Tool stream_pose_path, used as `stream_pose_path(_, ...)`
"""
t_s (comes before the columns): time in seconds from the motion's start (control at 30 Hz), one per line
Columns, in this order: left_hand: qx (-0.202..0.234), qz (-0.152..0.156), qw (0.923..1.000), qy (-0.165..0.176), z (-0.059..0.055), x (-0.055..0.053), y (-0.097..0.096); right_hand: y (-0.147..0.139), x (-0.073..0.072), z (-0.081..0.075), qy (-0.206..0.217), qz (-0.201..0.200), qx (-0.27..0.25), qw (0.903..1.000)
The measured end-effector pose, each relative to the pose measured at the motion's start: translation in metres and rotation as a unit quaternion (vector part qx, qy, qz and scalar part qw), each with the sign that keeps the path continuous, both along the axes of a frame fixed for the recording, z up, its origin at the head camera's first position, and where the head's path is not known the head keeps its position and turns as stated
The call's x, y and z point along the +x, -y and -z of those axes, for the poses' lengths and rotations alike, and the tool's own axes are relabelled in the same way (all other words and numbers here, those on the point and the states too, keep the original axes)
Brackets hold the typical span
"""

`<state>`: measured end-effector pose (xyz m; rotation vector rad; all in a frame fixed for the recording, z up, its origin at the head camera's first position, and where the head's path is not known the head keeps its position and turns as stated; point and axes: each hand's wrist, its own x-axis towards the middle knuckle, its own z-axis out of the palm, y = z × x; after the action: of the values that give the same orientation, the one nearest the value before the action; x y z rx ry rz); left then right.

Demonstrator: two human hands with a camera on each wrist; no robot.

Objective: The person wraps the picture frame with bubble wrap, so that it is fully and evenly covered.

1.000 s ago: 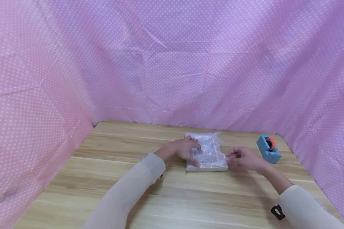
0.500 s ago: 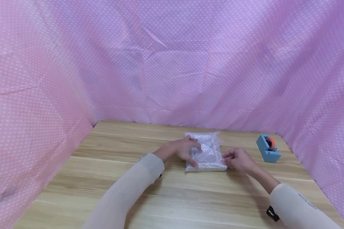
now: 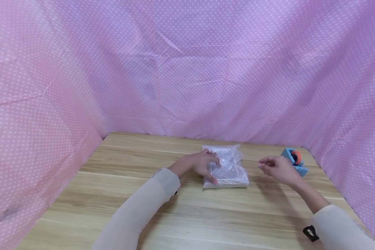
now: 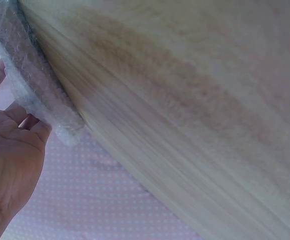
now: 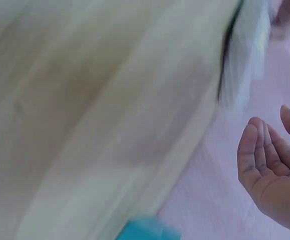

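Note:
A flat package in clear bubble wrap (image 3: 229,172) lies on the wooden table. My left hand (image 3: 202,164) rests on its left part, thumb and fingers spread; in the left wrist view the fingers touch the wrap (image 4: 34,75). To the right of the package, and apart from it, my right hand (image 3: 279,169) hovers over the table. Its fingers are loosely bent, and the right wrist view shows a gap between thumb and fingertips with nothing visible there. Just behind that hand stands a blue tape dispenser (image 3: 301,171) carrying an orange roll (image 3: 296,157), partly hidden by the hand.
The wooden table (image 3: 175,215) reaches back to a pink dotted cloth (image 3: 187,86), which hangs behind it and on both sides. A black strap (image 3: 310,233) sticks out below the right sleeve (image 3: 335,224).
My right hand moves in to the package's right edge, then draws away to the right, in front of the tape dispenser. The left hand stays on the package, which hardly shifts.

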<state>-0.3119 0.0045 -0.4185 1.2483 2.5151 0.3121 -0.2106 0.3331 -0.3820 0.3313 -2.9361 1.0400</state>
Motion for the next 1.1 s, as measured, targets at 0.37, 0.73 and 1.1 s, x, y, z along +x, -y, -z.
stream_pose_path(0.37,0.001,0.0,1.0,0.001,0.0,-0.001,0.0,-0.101,0.0,-0.005,-0.148,0.079,0.121,0.9784)
stream_pose_path(0.73,0.007,0.005,1.0,-0.003,0.0,-0.002,0.001,-0.149,0.004,0.005,-0.041,0.109,0.12,0.9859)
stream_pose_path(1.1,0.003,0.016,0.9996,-0.025,0.001,-0.001,0.002,-0.148,0.001,0.004,0.05,0.106,0.098,0.9883)
